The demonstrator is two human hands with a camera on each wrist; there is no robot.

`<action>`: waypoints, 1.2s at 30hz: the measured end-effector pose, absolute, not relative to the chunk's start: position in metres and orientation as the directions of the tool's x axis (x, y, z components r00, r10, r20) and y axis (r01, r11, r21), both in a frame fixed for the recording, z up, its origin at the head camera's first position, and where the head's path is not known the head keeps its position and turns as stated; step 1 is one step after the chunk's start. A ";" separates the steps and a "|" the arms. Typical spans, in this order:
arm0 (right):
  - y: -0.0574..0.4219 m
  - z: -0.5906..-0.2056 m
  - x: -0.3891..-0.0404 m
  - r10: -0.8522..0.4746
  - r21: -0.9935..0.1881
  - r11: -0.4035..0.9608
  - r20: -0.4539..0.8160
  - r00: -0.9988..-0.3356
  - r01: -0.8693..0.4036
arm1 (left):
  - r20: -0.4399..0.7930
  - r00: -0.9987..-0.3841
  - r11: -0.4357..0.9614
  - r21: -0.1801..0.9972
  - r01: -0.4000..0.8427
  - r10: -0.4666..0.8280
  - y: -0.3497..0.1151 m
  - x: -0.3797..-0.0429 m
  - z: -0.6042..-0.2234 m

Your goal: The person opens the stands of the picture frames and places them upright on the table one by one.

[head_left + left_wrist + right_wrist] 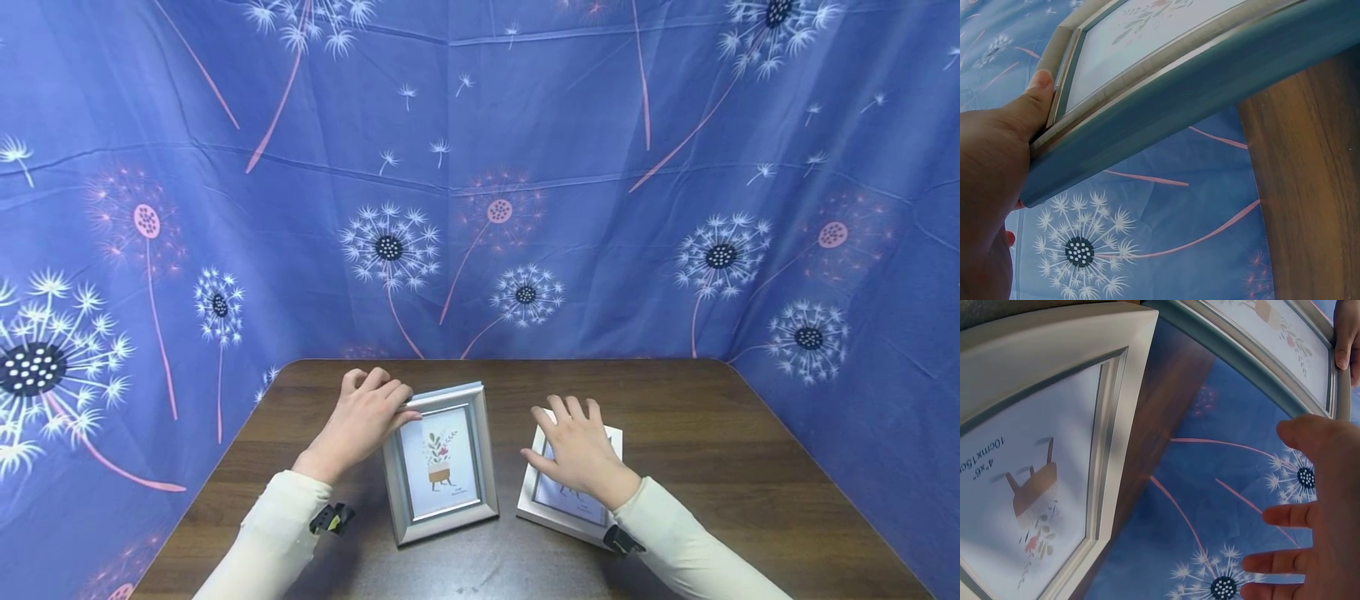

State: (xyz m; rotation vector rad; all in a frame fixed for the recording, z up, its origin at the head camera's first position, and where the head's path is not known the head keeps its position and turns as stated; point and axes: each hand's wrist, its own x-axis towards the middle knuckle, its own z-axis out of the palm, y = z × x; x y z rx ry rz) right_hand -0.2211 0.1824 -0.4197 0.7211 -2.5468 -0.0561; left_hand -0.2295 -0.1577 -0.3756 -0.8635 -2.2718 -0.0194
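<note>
Silver frame: seen standing upright just left of centre in the lower part of the head view, its long axis vertical, its picture side turned toward the camera, leaning back a little.
Left hand: the frame's upper left corner is gripped, thumb laid on the front moulding, the other fingers curled behind the top edge.
White frame: seen lying flat on the table, just right of the silver frame and apart from it, its long axis running up the frame and tilted slightly leftward; the print inside shows a potted plant.
Right hand: held over the white frame with fingers spread and straight; nothing is gripped, and contact with the glass cannot be told.
Backdrop: blue dandelion cloth is hung behind and beside the table.
</note>
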 end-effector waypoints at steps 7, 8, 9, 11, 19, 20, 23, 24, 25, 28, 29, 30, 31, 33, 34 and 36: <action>0.187 -0.417 -0.224 -0.548 0.173 0.827 0.461 -0.698 -0.535 | 0.654 -0.474 0.755 -0.237 0.611 0.589 -0.154 -0.231 -0.377; 0.187 -0.417 -0.224 -0.556 0.178 0.821 0.464 -0.689 -0.543 | 0.660 -0.461 0.750 -0.244 0.615 0.593 -0.153 -0.231 -0.377; 0.188 -0.416 -0.224 -0.564 0.181 0.815 0.468 -0.681 -0.551 | 0.667 -0.446 0.744 -0.253 0.619 0.597 -0.152 -0.231 -0.376; 0.190 -0.416 -0.226 -0.579 0.196 0.803 0.477 -0.661 -0.563 | 0.675 -0.421 0.735 -0.271 0.622 0.606 -0.151 -0.231 -0.376; 0.196 -0.415 -0.234 -0.611 0.213 0.769 0.522 -0.595 -0.603 | 0.666 -0.375 0.707 -0.334 0.623 0.645 -0.148 -0.230 -0.370; 0.196 -0.414 -0.235 -0.612 0.211 0.767 0.526 -0.591 -0.607 | 0.665 -0.367 0.702 -0.341 0.626 0.651 -0.148 -0.230 -0.369; 0.198 -0.412 -0.237 -0.618 0.212 0.758 0.536 -0.575 -0.617 | 0.663 -0.334 0.682 -0.371 0.630 0.670 -0.149 -0.231 -0.366; 0.198 -0.412 -0.238 -0.620 0.212 0.756 0.539 -0.571 -0.620 | 0.663 -0.320 0.674 -0.383 0.631 0.677 -0.149 -0.232 -0.364; 0.199 -0.411 -0.239 -0.621 0.215 0.754 0.542 -0.566 -0.621 | 0.662 -0.308 0.667 -0.395 0.631 0.683 -0.149 -0.233 -0.363; 0.201 -0.409 -0.240 -0.625 0.221 0.748 0.551 -0.553 -0.626 | 0.654 -0.290 0.654 -0.420 0.629 0.699 -0.150 -0.235 -0.358; 0.202 -0.409 -0.241 -0.626 0.221 0.746 0.552 -0.550 -0.628 | 0.650 -0.286 0.650 -0.427 0.628 0.704 -0.150 -0.235 -0.356; 0.203 -0.408 -0.241 -0.627 0.223 0.746 0.551 -0.550 -0.627 | 0.646 -0.283 0.646 -0.434 0.628 0.709 -0.150 -0.236 -0.354; 0.203 -0.408 -0.242 -0.629 0.225 0.745 0.550 -0.549 -0.628 | 0.639 -0.283 0.641 -0.438 0.630 0.715 -0.150 -0.236 -0.352; 0.204 -0.408 -0.243 -0.633 0.228 0.743 0.546 -0.549 -0.630 | 0.618 -0.286 0.631 -0.458 0.625 0.732 -0.150 -0.236 -0.348; 0.205 -0.408 -0.243 -0.636 0.229 0.741 0.543 -0.549 -0.631 | 0.605 -0.287 0.624 -0.470 0.624 0.743 -0.150 -0.236 -0.346; 0.206 -0.408 -0.243 -0.642 0.234 0.736 0.539 -0.546 -0.635 | 0.577 -0.286 0.607 -0.499 0.619 0.765 -0.149 -0.235 -0.343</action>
